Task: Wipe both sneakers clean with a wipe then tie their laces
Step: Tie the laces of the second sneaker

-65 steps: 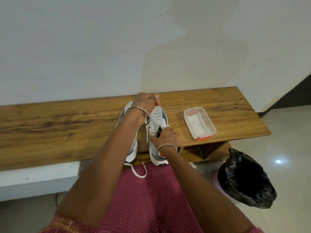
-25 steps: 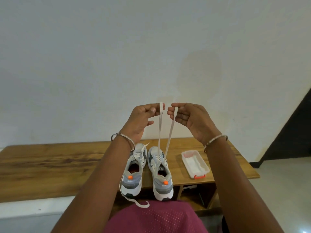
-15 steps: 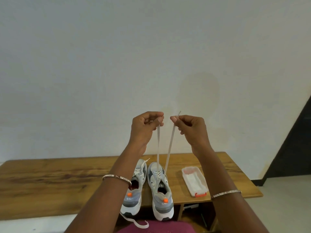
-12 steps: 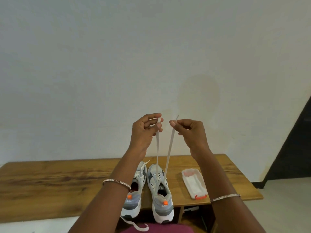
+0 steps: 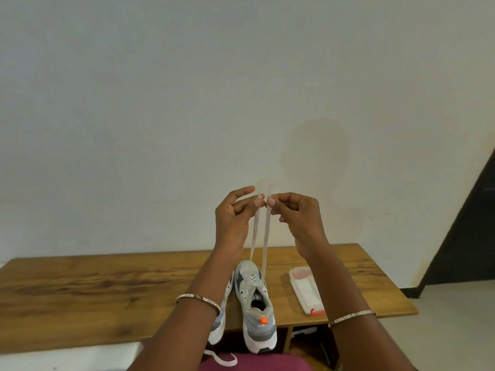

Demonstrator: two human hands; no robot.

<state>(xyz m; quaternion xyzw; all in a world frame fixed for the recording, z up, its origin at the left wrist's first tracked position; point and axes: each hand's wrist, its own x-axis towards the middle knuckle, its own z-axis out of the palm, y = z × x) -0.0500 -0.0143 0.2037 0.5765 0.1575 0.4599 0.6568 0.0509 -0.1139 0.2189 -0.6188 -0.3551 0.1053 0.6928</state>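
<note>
While raised above the bench (image 5: 93, 290), the left hand (image 5: 235, 223) and right hand (image 5: 300, 223) each pinch 1 end of the laces (image 5: 265, 242), thumbs almost touching. Both strands run taut down to 1 sneaker (image 5: 255, 303) at the bench's front edge, heel overhanging. The 2nd sneaker (image 5: 221, 321) stands just beside it, mostly hidden behind the left forearm (image 5: 184, 325).

1. Sneaker (image 5: 255, 303): grey-white, orange heel tab, upright, toe pointing away.
2. Laces (image 5: 266, 236): both white ends drawn up taut, close together.
3. Other sneaker (image 5: 217, 330): just beside it, mostly hidden; its loose lace (image 5: 222, 358) dangles.
</note>
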